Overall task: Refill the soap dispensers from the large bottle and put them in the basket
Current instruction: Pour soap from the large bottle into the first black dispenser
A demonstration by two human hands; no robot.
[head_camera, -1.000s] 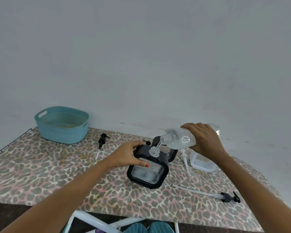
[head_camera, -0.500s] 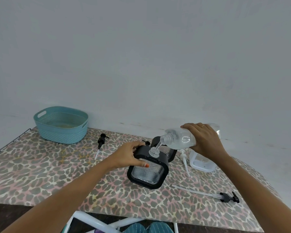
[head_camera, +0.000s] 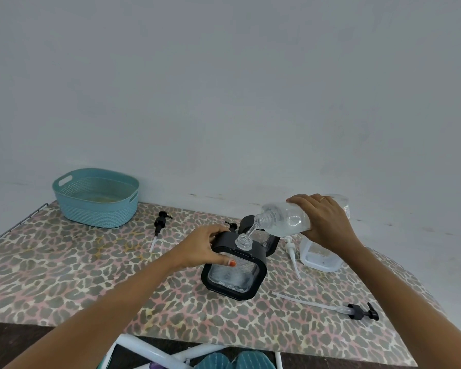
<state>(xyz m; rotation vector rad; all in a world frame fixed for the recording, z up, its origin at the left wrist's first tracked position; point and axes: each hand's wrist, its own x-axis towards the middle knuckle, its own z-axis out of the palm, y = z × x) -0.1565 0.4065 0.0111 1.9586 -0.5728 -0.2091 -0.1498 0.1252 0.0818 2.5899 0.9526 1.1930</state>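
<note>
My right hand (head_camera: 324, 222) grips the large clear bottle (head_camera: 285, 219), tipped with its neck down to the left. A thin stream of clear soap runs from it into the open neck of a black-framed square dispenser (head_camera: 234, 272). My left hand (head_camera: 205, 247) holds that dispenser by its upper left shoulder and keeps it upright on the table. A second black dispenser (head_camera: 266, 239) stands right behind it, mostly hidden. A white-framed dispenser (head_camera: 318, 257) sits under my right wrist. The teal basket (head_camera: 96, 198) stands at the far left, apart from everything.
Loose pump heads lie on the leopard-print table (head_camera: 64, 275): a black one (head_camera: 159, 227) near the basket, a white one (head_camera: 292, 251) beside the white dispenser, a long black one (head_camera: 357, 311) front right. A wall runs behind the table. White frame bars show below the front edge.
Almost nothing has moved. The bottle stays tilted and soap keeps running into the front dispenser; both hands hold their places.
</note>
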